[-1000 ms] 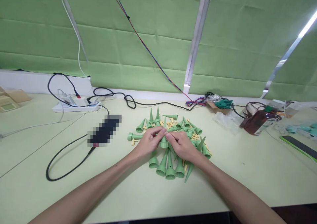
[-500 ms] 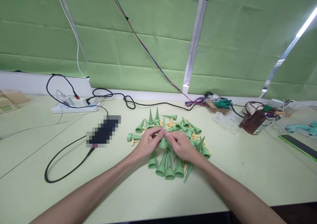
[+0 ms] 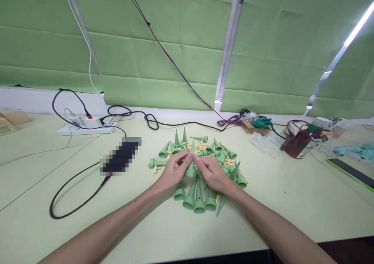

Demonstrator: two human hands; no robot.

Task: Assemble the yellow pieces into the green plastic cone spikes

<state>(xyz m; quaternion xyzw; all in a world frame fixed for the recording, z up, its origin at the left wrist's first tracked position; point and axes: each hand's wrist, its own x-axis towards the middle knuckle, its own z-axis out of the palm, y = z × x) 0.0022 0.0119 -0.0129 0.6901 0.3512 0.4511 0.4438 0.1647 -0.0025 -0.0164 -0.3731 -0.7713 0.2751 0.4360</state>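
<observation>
A heap of green plastic cone spikes (image 3: 201, 198) and small yellow pegs (image 3: 201, 144) lies on the pale green table (image 3: 163, 233). Both hands meet over the middle of the heap. My left hand (image 3: 173, 171) has its fingers curled and pinched at the top of one green cone (image 3: 191, 169), which stands point up between the hands. My right hand (image 3: 212, 173) is closed too, its fingertips pressed against the same cone from the right. Whether a yellow peg is in the fingers I cannot make out.
A white power strip (image 3: 87, 127) with black cables (image 3: 73, 196) sits at the back left, a blurred dark device (image 3: 120, 161) beside it. A brown bottle (image 3: 298, 146), plastic bags and a phone (image 3: 352, 171) lie at the right. Green blinds (image 3: 163, 61) hang behind.
The hands stay pinched on the same cone; only the view has shifted slightly.
</observation>
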